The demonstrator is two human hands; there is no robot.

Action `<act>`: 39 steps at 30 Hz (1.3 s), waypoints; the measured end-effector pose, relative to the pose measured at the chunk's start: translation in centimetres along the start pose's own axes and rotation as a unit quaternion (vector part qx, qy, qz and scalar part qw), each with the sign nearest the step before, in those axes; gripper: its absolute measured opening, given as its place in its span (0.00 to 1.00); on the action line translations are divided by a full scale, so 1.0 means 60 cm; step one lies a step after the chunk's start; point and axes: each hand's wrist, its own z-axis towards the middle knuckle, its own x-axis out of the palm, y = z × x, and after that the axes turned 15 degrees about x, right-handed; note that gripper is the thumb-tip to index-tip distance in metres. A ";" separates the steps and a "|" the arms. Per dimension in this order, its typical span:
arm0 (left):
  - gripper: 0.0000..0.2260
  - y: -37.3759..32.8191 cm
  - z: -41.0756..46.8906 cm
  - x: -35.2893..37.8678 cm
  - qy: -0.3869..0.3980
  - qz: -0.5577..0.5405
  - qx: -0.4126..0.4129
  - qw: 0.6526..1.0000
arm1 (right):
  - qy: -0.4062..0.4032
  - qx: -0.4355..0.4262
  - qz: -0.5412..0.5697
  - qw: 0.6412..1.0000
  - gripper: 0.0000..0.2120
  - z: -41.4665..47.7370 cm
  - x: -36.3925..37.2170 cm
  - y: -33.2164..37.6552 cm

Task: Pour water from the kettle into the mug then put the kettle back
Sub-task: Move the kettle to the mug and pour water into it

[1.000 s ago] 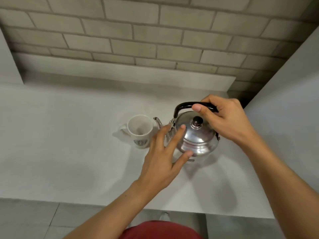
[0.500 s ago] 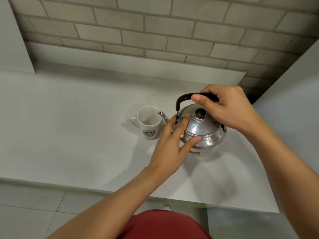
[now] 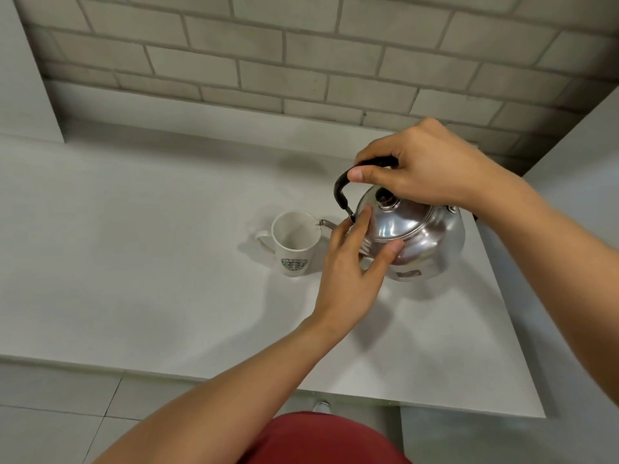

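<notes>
A shiny steel kettle [image 3: 425,239] with a black handle and a black lid knob hangs tilted to the left, its spout tip over the right rim of a white mug [image 3: 294,244]. The mug bears a green logo and stands on the white counter [image 3: 134,262], its handle pointing left. My right hand [image 3: 422,169] grips the kettle's black handle from above. My left hand [image 3: 351,262] rests with spread fingers on the lid and front of the kettle. I cannot tell whether water is flowing.
A grey brick wall [image 3: 301,55] runs behind the counter. White side panels stand at the far left [image 3: 23,78] and at the right [image 3: 576,182]. The counter's front edge [image 3: 167,371] lies close to me, with tiled floor below it.
The kettle has been lifted, brought left and tipped, so its spout now reaches over the mug's rim. My left hand stayed pressed on the lid throughout.
</notes>
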 end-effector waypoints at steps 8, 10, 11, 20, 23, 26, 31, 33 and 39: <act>0.29 -0.010 -0.004 0.003 -0.037 -0.045 -0.003 0.998 | 0.024 -0.028 -0.043 0.998 0.17 0.015 -0.005 0.026; 0.29 -0.011 -0.006 0.004 -0.041 -0.048 -0.002 0.998 | 0.031 -0.029 -0.051 0.998 0.17 0.017 -0.004 0.031; 0.29 -0.013 -0.007 0.003 -0.040 -0.047 -0.001 0.998 | 0.034 -0.030 -0.056 0.997 0.17 0.017 -0.004 0.034; 0.28 -0.024 -0.005 0.004 -0.046 -0.077 0.003 0.996 | 0.043 -0.033 -0.075 0.996 0.16 0.017 -0.010 0.049; 0.28 -0.025 -0.002 0.005 -0.049 -0.086 0.006 0.995 | 0.046 -0.038 -0.079 0.995 0.17 0.017 -0.013 0.052; 0.28 -0.026 -0.003 0.007 -0.056 -0.098 0.004 0.994 | 0.045 -0.048 -0.088 0.994 0.17 0.017 -0.017 0.056; 0.28 -0.030 -0.001 0.010 -0.061 -0.105 -0.007 0.992 | 0.048 -0.048 -0.106 0.992 0.18 0.018 -0.026 0.063; 0.28 -0.032 0.000 0.012 -0.067 -0.107 -0.014 0.992 | 0.052 -0.046 -0.109 0.992 0.18 0.018 -0.030 0.066; 0.29 -0.042 0.002 0.012 -0.072 -0.125 -0.027 0.989 | 0.060 -0.045 -0.127 0.989 0.18 0.021 -0.038 0.078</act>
